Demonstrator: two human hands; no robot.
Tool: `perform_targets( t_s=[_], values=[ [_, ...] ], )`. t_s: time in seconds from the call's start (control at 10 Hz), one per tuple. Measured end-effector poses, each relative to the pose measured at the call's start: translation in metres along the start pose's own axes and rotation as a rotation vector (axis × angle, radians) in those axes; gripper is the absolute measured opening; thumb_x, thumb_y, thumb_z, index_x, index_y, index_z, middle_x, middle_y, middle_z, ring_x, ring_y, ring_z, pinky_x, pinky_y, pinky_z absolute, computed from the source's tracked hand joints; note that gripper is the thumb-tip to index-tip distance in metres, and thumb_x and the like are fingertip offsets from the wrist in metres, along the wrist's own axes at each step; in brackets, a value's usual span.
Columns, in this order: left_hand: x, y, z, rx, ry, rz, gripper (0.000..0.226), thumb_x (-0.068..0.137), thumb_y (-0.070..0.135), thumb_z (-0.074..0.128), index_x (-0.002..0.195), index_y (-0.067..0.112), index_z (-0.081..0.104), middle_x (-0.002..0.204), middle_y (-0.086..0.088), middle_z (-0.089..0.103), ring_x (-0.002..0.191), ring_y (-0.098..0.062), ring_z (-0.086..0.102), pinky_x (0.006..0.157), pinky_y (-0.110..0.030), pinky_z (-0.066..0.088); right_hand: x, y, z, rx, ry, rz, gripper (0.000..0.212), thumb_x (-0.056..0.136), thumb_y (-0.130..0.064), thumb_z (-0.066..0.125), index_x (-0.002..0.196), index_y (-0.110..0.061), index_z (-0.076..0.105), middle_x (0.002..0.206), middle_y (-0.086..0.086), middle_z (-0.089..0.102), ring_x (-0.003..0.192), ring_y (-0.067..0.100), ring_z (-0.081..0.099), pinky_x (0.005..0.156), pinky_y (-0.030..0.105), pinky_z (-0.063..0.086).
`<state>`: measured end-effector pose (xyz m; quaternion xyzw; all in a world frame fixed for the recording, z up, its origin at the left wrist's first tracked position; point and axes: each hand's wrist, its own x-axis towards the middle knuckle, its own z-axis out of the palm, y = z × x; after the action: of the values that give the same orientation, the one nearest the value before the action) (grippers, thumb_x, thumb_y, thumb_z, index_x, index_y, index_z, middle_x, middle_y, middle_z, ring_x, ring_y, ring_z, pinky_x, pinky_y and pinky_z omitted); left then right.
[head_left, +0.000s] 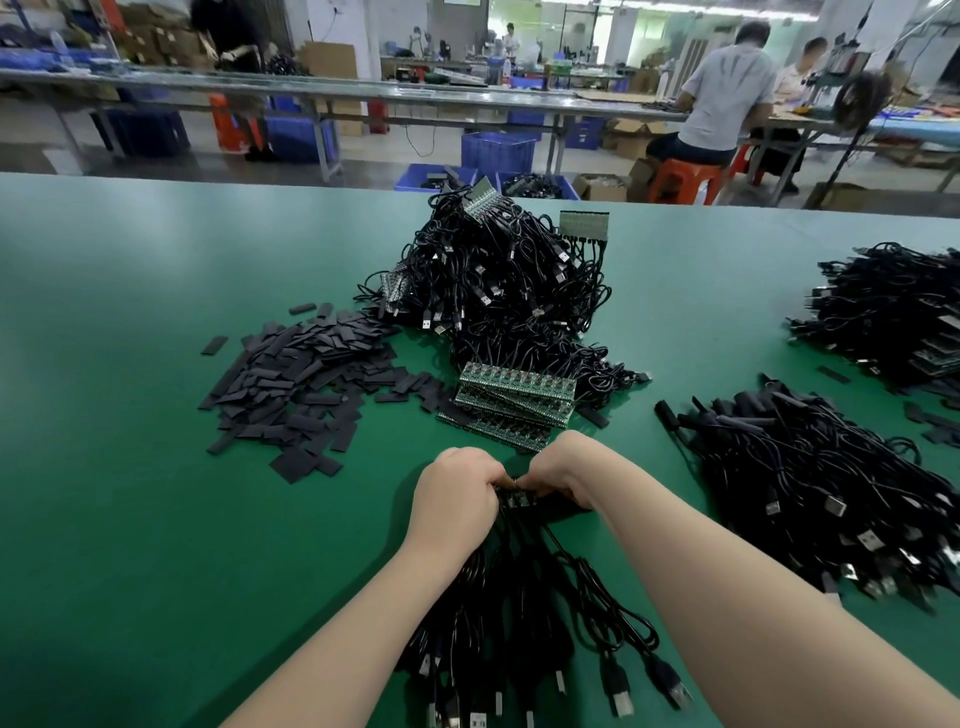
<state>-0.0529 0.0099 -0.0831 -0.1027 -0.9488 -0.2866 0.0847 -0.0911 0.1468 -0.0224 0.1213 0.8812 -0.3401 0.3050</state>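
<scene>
My left hand (454, 493) and my right hand (563, 467) meet near the front middle of the green table (130, 364). Both grip a strip of small circuit boards (519, 500), mostly hidden under my fingers. Black USB cables (524, 623) hang from that strip and fan out toward me between my forearms. Just beyond my hands lies a stack of green circuit board strips (511, 397) with cables attached.
A heap of flat black sleeve pieces (301, 379) lies to the left. A big tangle of black USB cables (498, 280) rises behind the stack. More cable piles lie on the right (810, 483) and far right (893, 312). People work at benches beyond.
</scene>
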Motion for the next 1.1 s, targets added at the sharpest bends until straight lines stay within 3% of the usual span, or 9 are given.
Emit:
perform_targets(
  t_s=[0.1,0.2,0.3,0.4,0.5,0.6,0.7,0.9,1.1],
  values=[
    [0.000,-0.001,0.000,-0.011,0.052,0.006,0.037,0.082,0.005,0.049,0.096,0.027,0.075,0.099,0.010,0.070,0.099,-0.016,0.055,0.081,-0.032,0.048,0.002,0.002,0.003,0.005,0.044,0.010,0.029,0.090,-0.020,0.072,0.074,-0.009,0.049,0.077,0.005,0.050,0.071,0.020,0.052,0.064,0.025,0.045],
    [0.000,0.000,0.001,-0.043,0.073,0.013,0.033,0.088,0.016,0.050,0.111,0.027,0.071,0.108,0.012,0.069,0.106,-0.012,0.056,0.089,-0.031,0.048,0.003,0.010,0.007,-0.059,0.185,-0.043,0.038,0.085,-0.036,0.075,0.098,-0.002,0.063,0.084,0.008,0.062,0.076,0.025,0.061,0.067,0.031,0.053],
    [0.005,0.000,-0.003,0.027,-0.005,0.045,0.030,0.092,0.032,0.050,0.115,0.032,0.069,0.110,0.013,0.067,0.106,-0.013,0.055,0.089,-0.034,0.048,-0.001,0.025,0.010,0.190,0.193,-0.134,0.022,0.085,-0.030,0.075,0.094,-0.011,0.071,0.094,0.009,0.071,0.088,0.024,0.068,0.084,0.037,0.059],
    [0.013,0.000,-0.014,-0.041,-0.154,0.015,0.025,0.092,0.040,0.052,0.110,0.036,0.069,0.111,0.014,0.066,0.107,-0.011,0.056,0.092,-0.036,0.047,-0.007,0.038,0.011,0.424,0.178,-0.248,0.013,0.086,-0.024,0.076,0.083,-0.015,0.068,0.073,0.002,0.064,0.062,0.014,0.057,0.063,0.027,0.053],
    [0.020,0.002,-0.027,-0.158,-0.225,-0.045,0.012,0.089,0.040,0.058,0.097,0.041,0.067,0.102,0.020,0.066,0.100,-0.006,0.060,0.091,-0.034,0.050,-0.016,0.046,0.010,0.463,0.198,-0.348,0.013,0.084,-0.026,0.079,0.083,-0.016,0.070,0.067,-0.003,0.065,0.055,0.007,0.056,0.055,0.019,0.048],
    [0.025,0.007,-0.034,-0.165,-0.244,-0.041,0.007,0.088,0.036,0.062,0.087,0.044,0.061,0.094,0.020,0.065,0.092,-0.004,0.061,0.084,-0.029,0.052,-0.019,0.047,0.010,0.477,0.235,-0.409,0.010,0.082,-0.027,0.081,0.083,-0.020,0.074,0.072,-0.002,0.071,0.064,0.009,0.061,0.066,0.027,0.054],
    [0.029,0.009,-0.042,-0.241,-0.284,-0.033,0.014,0.087,0.033,0.066,0.081,0.044,0.061,0.087,0.021,0.065,0.088,0.000,0.062,0.077,-0.017,0.048,-0.021,0.049,0.010,0.473,0.271,-0.478,0.008,0.083,-0.026,0.080,0.077,-0.022,0.075,0.066,-0.006,0.071,0.063,0.007,0.064,0.061,0.021,0.052],
    [0.027,0.006,-0.049,-0.247,-0.287,-0.005,0.009,0.083,0.038,0.073,0.087,0.041,0.065,0.088,0.021,0.066,0.089,0.002,0.060,0.079,-0.017,0.046,-0.022,0.051,0.011,0.530,0.242,-0.510,0.006,0.084,-0.021,0.079,0.079,-0.021,0.075,0.065,-0.006,0.071,0.061,0.005,0.062,0.059,0.017,0.050],
    [0.020,0.007,-0.039,-0.245,-0.209,-0.045,0.010,0.082,0.035,0.073,0.092,0.036,0.072,0.089,0.019,0.069,0.085,0.008,0.060,0.070,-0.008,0.042,-0.021,0.051,0.019,0.306,0.488,-0.497,0.015,0.080,-0.025,0.081,0.071,-0.027,0.069,0.065,-0.009,0.069,0.057,-0.008,0.059,0.057,0.008,0.046]
  ],
)
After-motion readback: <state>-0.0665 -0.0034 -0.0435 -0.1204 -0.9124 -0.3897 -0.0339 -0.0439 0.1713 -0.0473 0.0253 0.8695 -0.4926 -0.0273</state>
